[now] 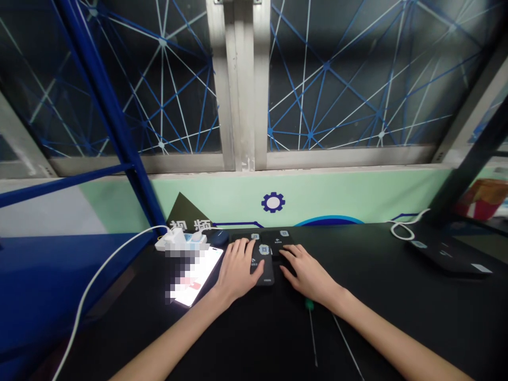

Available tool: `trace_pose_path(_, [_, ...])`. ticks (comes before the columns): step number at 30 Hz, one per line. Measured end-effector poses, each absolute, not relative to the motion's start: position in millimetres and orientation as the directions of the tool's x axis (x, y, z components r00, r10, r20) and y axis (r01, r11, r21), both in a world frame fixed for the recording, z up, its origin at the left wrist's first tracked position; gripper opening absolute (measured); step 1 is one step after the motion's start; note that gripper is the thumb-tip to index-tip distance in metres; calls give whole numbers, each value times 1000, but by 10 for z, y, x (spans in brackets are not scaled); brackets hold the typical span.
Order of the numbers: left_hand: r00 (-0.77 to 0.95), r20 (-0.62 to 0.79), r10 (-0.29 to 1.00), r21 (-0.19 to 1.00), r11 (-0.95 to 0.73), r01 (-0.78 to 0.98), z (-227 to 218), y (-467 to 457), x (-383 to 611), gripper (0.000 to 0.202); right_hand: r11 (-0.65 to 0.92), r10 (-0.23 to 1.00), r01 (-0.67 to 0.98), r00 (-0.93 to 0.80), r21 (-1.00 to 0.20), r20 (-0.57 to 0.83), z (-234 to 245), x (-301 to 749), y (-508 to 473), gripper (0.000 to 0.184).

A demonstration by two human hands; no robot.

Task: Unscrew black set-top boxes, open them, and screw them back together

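item: black table point(397, 296) below a window, seen from the head camera.

left hand point(238, 267): lies flat, palm down, fingers stretched out and loosely spread. the fingertips rest on the rear-left black slab point(246, 237) and the thumb lies across the front black slab point(265, 271). nothing is clasped.

right hand point(305, 271): also flat and relaxed, fingers pointing left and away. the fingertips touch the near edge of the rear-right black slab point(282, 241), just beside the front black slab. nothing is closed in it.

the three slabs: thin, dark, each with a small blue-and-white label. they are grouped at the middle of the table's far side, touching or overlapping one another, between the two hands.

left of the hands: a lit phone point(200, 267) lying flat, part of its screen blurred. behind it is a white power strip point(180, 242) with a white cable point(99, 275) trailing off the near left edge. a dark oval object point(219, 236) sits just beside the strip.

under the right wrist: a green-handled screwdriver point(309, 304), shaft pointing toward the viewer. a thin rod point(347, 344) lies near it.

far right: a flat black device point(448, 256) with a coiled white lead point(402, 226), well apart from the hands.

backdrop: a blue frame post point(115, 127) and a green wall with a gear emblem point(273, 202).
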State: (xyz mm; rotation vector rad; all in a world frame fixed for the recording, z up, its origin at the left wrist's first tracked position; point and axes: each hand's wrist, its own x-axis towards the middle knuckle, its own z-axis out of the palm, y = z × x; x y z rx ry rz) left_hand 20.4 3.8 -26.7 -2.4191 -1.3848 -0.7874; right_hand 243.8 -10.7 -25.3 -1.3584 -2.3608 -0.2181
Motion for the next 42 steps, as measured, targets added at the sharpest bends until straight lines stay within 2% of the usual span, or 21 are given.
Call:
trace_pose_path(10, [384,553,740,142,-537,831,-294,-117,151,37,532,769,845,-452,-61,452,-281,2448,-95,36])
trace_pose_path(17, [318,531,785,334,-539,773,-266,-164,170,27,516,790,854,-448,-61,419,-257,2438,-105,37])
trace_pose_path(21, [273,521,809,403,-515,757,-284,-185,192,26,509,797,859,-444,-59,408,-242,2429,-112,38])
trace_pose_path(27, [228,430,874,554,-454,698,-329,-189,168,21,529,777,846,-457,-57,434,-245,2433,-107,37])
trace_pose_path(31, [229,405,885,652,-455,607,-329,-159,130,19,566,757,815,-452,-127,471,-200,2431,-121,35])
trace_pose_path(34, [233,377,897,723,-442,531,-298,-130,100,18,629,754,728,-487,-272,441,-118,2423,-177,33])
trace_pose_path(36, [232,353,906,768,-422,481,-273,-119,82,18,650,758,663,-535,-371,372,-66,2412,-229,48])
trace_pose_path(39, [224,316,922,821,-384,422,-242,-125,62,19,651,755,629,-594,-426,277,-27,2390,-291,87])
trace_pose_path(42, [218,280,935,848,-347,400,-222,-143,53,21,636,761,639,-611,-433,216,-29,2381,-304,100])
